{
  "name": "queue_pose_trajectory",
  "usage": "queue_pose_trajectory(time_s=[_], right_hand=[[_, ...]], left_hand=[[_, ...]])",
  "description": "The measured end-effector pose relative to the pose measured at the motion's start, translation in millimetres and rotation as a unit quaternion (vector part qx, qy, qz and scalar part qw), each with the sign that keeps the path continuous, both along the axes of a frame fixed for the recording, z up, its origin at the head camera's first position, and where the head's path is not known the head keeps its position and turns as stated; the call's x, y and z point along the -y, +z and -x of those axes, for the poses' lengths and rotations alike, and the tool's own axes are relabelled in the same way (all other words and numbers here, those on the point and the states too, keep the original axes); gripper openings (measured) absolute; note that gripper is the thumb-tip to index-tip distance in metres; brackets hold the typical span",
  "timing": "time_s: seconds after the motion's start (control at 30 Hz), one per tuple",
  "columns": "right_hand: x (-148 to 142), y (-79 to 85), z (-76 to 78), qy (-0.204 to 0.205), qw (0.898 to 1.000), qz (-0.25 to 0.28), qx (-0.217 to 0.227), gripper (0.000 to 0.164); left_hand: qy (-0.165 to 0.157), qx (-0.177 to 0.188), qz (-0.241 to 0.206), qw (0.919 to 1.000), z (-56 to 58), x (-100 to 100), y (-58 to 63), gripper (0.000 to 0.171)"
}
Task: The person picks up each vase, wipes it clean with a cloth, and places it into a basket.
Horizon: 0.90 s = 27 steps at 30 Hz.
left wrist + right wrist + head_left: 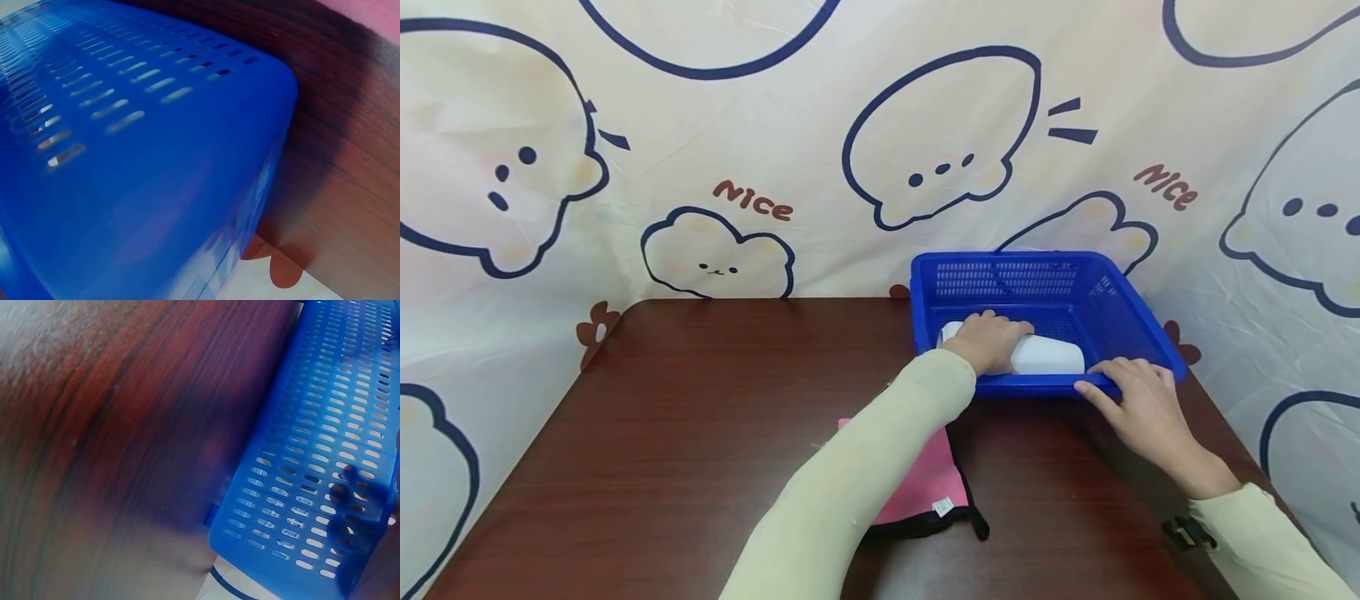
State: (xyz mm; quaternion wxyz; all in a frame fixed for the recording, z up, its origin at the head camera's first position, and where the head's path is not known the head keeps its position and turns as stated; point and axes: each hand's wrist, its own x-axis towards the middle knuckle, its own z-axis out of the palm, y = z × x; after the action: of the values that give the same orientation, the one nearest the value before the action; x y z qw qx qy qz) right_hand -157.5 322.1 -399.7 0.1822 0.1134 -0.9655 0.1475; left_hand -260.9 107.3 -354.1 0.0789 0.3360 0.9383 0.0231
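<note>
A blue plastic basket (1037,387) with slotted walls stands at the right of the table. Inside it, near the front wall, lies a smooth white cylinder (1051,357). My left hand (992,342) reaches over the front rim and grips this cylinder from above, covering its middle. At the basket's front right corner my right hand (1138,404) holds the rim, thumb in front and fingertips over the edge. Slotted outer walls of the basket fill much of the left wrist view (144,194) and the right side of the right wrist view.
A pink cloth item (928,483) with black edging and a small white tag lies on the dark wooden table (700,433), partly hidden under my left forearm. Behind the basket hangs a white printed curtain (820,150), which also runs along both sides.
</note>
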Motion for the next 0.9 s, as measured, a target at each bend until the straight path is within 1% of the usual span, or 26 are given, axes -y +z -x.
queue_pose_trajectory(time_s=[0.27,0.53,0.9], right_hand=[[1,1.0,-0.6,-0.003,1.0,0.001,0.003,0.04],[2,0.1,-0.5,-0.001,1.0,0.003,0.0,0.039],[1,-1.0,-1.1,-0.002,1.0,0.002,-0.002,0.039]], left_hand=[[-0.003,0.014,-0.011,0.9998,-1.5,5,2.4,0.067],[-0.006,0.032,-0.006,0.9995,0.7,10,4.7,0.068],[-0.007,0.031,-0.007,0.9995,3.9,13,2.6,0.068]])
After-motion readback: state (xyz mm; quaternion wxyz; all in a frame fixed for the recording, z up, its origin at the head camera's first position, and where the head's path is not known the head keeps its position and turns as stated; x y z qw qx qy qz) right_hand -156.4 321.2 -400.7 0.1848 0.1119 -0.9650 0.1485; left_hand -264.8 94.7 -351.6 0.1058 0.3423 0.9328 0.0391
